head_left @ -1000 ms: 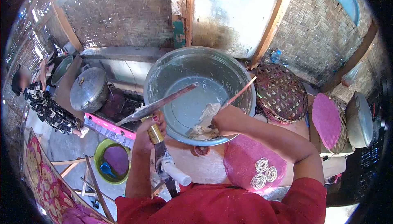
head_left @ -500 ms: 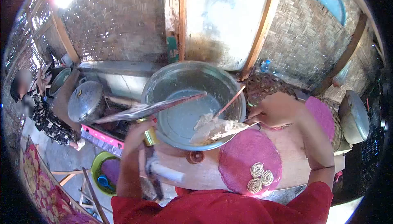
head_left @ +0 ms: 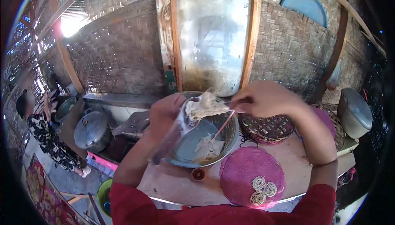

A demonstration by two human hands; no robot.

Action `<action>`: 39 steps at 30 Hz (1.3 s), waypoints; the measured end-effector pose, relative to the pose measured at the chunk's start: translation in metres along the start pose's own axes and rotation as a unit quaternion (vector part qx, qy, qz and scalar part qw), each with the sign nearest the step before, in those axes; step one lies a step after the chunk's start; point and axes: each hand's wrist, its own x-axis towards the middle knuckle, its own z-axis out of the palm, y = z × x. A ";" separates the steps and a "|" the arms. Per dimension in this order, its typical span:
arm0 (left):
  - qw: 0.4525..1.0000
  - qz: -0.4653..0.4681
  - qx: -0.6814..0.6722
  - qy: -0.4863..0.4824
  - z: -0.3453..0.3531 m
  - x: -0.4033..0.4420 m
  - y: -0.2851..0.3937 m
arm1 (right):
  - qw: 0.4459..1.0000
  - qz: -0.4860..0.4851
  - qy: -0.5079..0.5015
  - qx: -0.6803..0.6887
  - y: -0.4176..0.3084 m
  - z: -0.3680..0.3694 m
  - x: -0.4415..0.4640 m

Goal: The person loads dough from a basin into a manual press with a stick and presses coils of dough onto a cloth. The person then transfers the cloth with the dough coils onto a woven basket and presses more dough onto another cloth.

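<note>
My left hand (head_left: 163,110) is closed around a blurred, tube-like thing (head_left: 176,131) with a pale, dough-smeared top and a darker lower end. My right hand (head_left: 259,98) pinches a thin utensil whose far end is covered by a lump of whitish dough (head_left: 207,104). This lump meets the mouth of the tube-like thing, above the large basin (head_left: 193,136). Inside the basin lies more dough (head_left: 209,149), with a thin reddish stick (head_left: 224,125) standing in it. Three coiled noodle-like nests (head_left: 258,182) rest on a round pink mat (head_left: 251,163).
A small brown cup (head_left: 198,174) stands before the basin on the wooden table (head_left: 164,186). Woven baskets (head_left: 269,128) and a large pot (head_left: 354,111) are on the right. At left are a lidded pot (head_left: 92,130), a green tub (head_left: 104,194) and another person (head_left: 51,142).
Both hands have come together above the basin. The right hand has lifted dough from the basin, and the left hand's tube-like thing has swung up to meet it. The view has tilted up.
</note>
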 end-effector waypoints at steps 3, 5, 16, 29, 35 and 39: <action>0.998 -0.023 -0.033 -0.041 0.028 0.003 -0.005 | 0.961 -0.049 0.103 -0.252 -0.018 0.037 0.012; 0.988 -0.002 -0.150 -0.029 0.032 0.003 -0.015 | 0.905 -0.106 0.159 -0.381 -0.021 0.059 0.007; 0.910 -0.136 -0.391 -0.008 0.084 -0.016 -0.068 | 0.860 -0.136 0.307 -0.384 -0.021 0.012 -0.033; 0.939 -0.130 -0.314 0.044 0.060 0.001 -0.042 | 0.905 -0.102 0.266 -0.316 -0.006 0.033 -0.024; 0.983 -0.070 -0.144 0.090 0.052 0.017 -0.042 | 0.894 -0.053 0.301 -0.328 0.000 0.022 -0.028; 0.977 -0.119 -0.166 0.052 0.035 0.025 0.003 | 0.897 -0.075 0.232 -0.370 -0.011 0.012 -0.023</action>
